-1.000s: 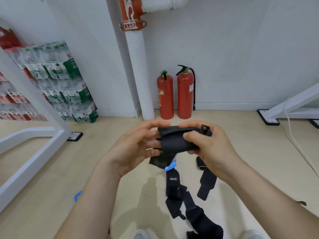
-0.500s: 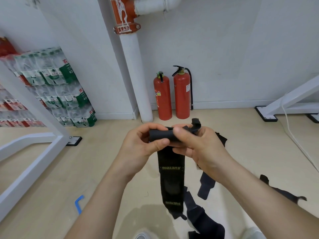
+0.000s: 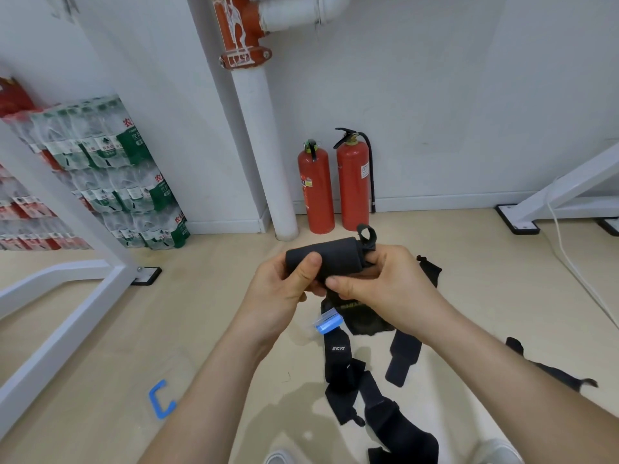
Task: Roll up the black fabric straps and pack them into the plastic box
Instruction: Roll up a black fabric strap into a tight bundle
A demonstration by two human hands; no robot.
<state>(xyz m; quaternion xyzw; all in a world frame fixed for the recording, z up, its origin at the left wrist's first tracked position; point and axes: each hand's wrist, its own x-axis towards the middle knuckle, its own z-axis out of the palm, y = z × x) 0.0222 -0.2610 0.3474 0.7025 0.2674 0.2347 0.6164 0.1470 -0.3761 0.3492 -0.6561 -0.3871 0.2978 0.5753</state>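
1. Both bare forearms reached forward and the two hands met in the middle, raised well above the floor (image 3: 201, 313).
2. Left hand (image 3: 278, 293): palm turned inward, fingers curled behind the left end of the roll, thumb (image 3: 310, 264) pressed flat on its front. A firm hold!
3. Right hand (image 3: 385, 286): fingers wrapped round the right end, thumb tucked under the roll. A small loop (image 3: 366, 234) of strap poked up just above those fingers.
4. One rolled black strap (image 3: 331, 257) lay sideways between the two sets of fingers, gripped by both.
5. Below the fingers, on the floor, lay loose black straps (image 3: 338, 353). There were at least four, overlapping, so the exact count could not be told.
6. Beyond the fingers stood two red fire extinguishers (image 3: 316, 189), side by side. One blue mark (image 3: 160, 400) sat on the floor, down left of the left fingers.
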